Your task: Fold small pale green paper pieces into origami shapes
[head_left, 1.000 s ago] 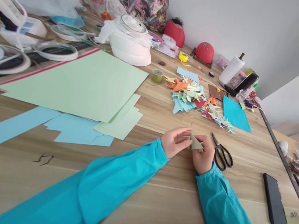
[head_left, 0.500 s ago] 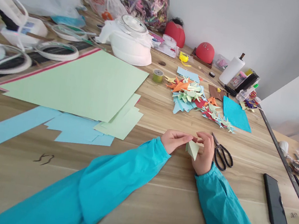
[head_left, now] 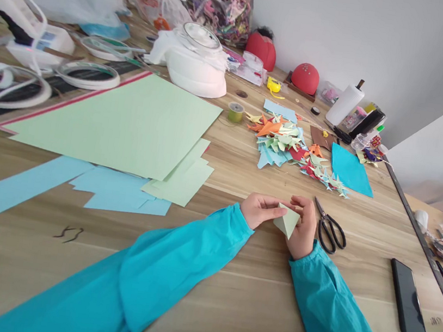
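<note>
Both hands meet over the wooden table [head_left: 230, 282], pinching a small folded piece of pale green paper [head_left: 288, 221]. My left hand [head_left: 260, 210] grips its left corner with closed fingers. My right hand [head_left: 304, 227] curls around its right side, thumb on top. The paper is folded to a triangle with its point hanging toward me. Teal sleeves cover both arms.
Black scissors [head_left: 330, 231] lie just right of my hands. A heap of small folded coloured paper pieces [head_left: 290, 145] sits beyond, with a teal sheet [head_left: 350, 170]. Large green paper [head_left: 120, 121] and blue offcuts [head_left: 118, 195] lie left. A black phone [head_left: 408, 309] rests near the right edge.
The folded green paper has been turned between my fingers, from point up to point down toward me. Both hands stayed in the same spot.
</note>
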A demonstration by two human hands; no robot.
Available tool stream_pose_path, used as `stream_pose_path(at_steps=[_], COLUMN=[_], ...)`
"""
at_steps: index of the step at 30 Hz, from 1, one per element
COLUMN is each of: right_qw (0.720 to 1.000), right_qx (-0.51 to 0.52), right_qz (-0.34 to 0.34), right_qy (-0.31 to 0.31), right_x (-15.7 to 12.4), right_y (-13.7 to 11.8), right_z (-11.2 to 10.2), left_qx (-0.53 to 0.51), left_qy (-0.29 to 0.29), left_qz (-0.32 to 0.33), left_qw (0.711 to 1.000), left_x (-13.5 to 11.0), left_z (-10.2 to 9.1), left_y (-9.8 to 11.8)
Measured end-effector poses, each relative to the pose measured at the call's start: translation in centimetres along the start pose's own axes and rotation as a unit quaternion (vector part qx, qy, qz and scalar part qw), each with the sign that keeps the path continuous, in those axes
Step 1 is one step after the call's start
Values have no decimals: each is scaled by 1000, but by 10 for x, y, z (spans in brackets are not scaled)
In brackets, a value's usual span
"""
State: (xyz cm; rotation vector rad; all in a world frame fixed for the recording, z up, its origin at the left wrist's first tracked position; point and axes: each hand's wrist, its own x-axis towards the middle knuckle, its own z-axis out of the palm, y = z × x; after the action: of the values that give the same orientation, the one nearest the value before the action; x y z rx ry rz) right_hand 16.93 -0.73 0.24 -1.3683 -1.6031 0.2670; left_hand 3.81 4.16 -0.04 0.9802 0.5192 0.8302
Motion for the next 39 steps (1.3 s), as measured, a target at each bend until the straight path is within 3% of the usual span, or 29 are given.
stream_pose_path(at_steps=[11,20,33,39], right_qw=[999,999,992,980], right_qx=[35,28,84,165], right_qz=[21,39,92,109], right_qy=[-28,-22,-11,-20], right_x=[1,2,1,1], right_y=[1,2,4,1], right_z=[-1,0,2,2], left_qx=[-9,-3,19,-63], left_qy=[-15,-26,-10,28], left_qz=[-22,6,17,2], left_qw=[1000,1000,1000,998], left_x=[-1,-1,2,5], left_z=[2,1,-1,-3], left_y=[2,1,-1,-6])
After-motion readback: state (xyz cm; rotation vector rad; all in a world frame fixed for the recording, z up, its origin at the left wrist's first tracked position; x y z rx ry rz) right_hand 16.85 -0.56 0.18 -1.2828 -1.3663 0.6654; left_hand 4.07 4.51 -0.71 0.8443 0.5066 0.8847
